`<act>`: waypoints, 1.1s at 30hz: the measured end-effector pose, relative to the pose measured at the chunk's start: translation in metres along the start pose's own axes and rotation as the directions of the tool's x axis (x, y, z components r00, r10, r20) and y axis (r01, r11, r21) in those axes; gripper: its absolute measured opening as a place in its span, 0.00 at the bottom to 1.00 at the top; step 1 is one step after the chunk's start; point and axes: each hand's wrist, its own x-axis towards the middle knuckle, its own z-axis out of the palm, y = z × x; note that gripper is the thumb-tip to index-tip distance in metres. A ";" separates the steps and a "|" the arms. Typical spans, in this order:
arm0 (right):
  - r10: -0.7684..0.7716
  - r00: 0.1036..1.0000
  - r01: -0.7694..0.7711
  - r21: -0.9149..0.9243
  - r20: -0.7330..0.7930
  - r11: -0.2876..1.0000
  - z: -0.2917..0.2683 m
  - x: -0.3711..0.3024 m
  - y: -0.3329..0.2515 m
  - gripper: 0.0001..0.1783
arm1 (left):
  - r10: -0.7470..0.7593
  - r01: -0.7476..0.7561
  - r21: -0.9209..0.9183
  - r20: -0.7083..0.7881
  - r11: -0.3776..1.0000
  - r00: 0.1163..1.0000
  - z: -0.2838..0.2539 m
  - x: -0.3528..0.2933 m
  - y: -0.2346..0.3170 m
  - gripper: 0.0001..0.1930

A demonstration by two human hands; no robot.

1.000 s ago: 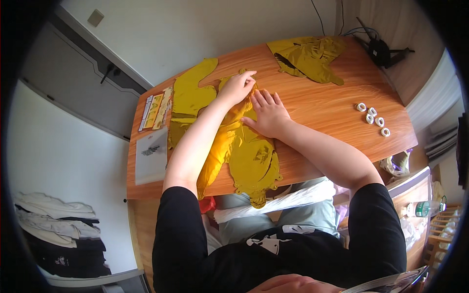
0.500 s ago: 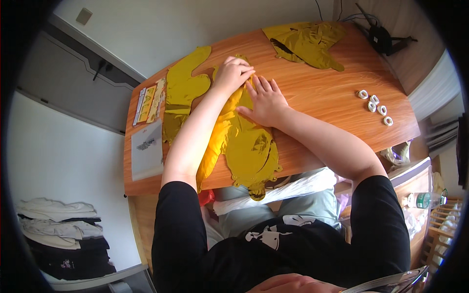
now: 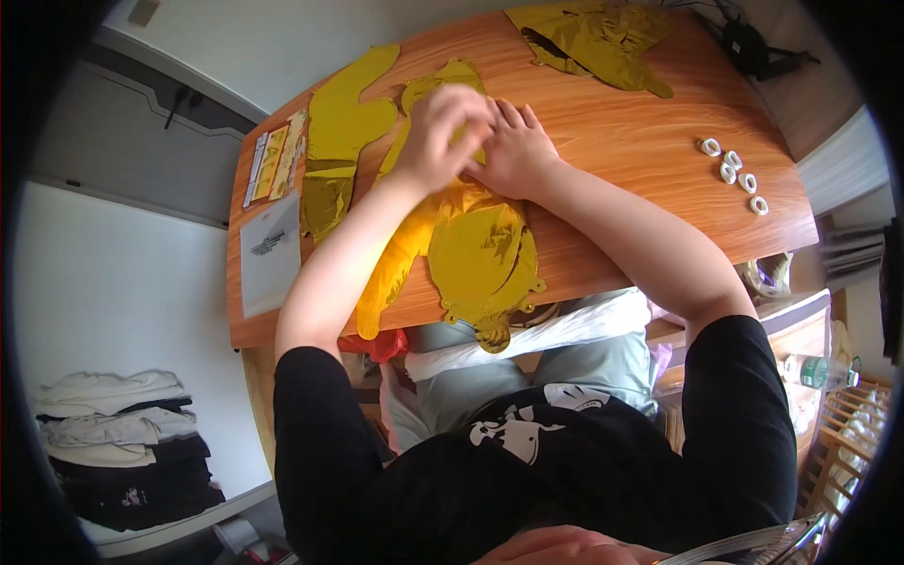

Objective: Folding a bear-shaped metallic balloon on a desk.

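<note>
A flat, uninflated gold foil balloon [image 3: 476, 254] lies in front of me, its near end hanging over the table edge. Along its left side runs a crumpled, brighter yellow-orange foil part [image 3: 395, 262]; I cannot tell whether it belongs to the same balloon. My right hand [image 3: 518, 151] rests on the foil with its fingers stretched out. Just left of it, touching or overlapping its fingertips, my left hand [image 3: 441, 141] is blurred over the foil, fingers bent. Whether it pinches any foil is hidden by the blur. Another gold foil piece [image 3: 347, 122] lies flat to the left.
At the far edge of the wooden table [image 3: 640, 179] lies a further gold foil piece [image 3: 598, 42], near a black device [image 3: 744, 42] with cables. Several white rings [image 3: 729, 171] sit at the right. A printed card [image 3: 275, 162] and a whitish plastic sleeve [image 3: 270, 259] lie at the left edge.
The table sits higher in the picture now. My left hand has moved nearer to me along the foil and is blurred. My right hand stays on the foil, its fingers less spread.
</note>
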 end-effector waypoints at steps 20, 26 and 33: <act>-0.014 0.999 0.019 -0.106 0.045 0.994 0.004 0.007 -0.003 0.49 | 0.104 -0.317 0.236 0.630 0.919 0.769 -0.008 -0.057 0.068 0.19; -0.005 1.000 0.005 -0.020 -0.022 1.000 0.005 0.006 -0.005 0.53 | 0.061 -0.263 0.221 0.647 0.939 0.760 -0.015 -0.067 0.086 0.19; -0.018 0.987 0.017 -0.005 -0.161 1.000 0.011 0.004 -0.008 0.53 | -0.282 0.093 0.363 0.513 0.927 0.810 -0.083 -0.095 0.075 0.18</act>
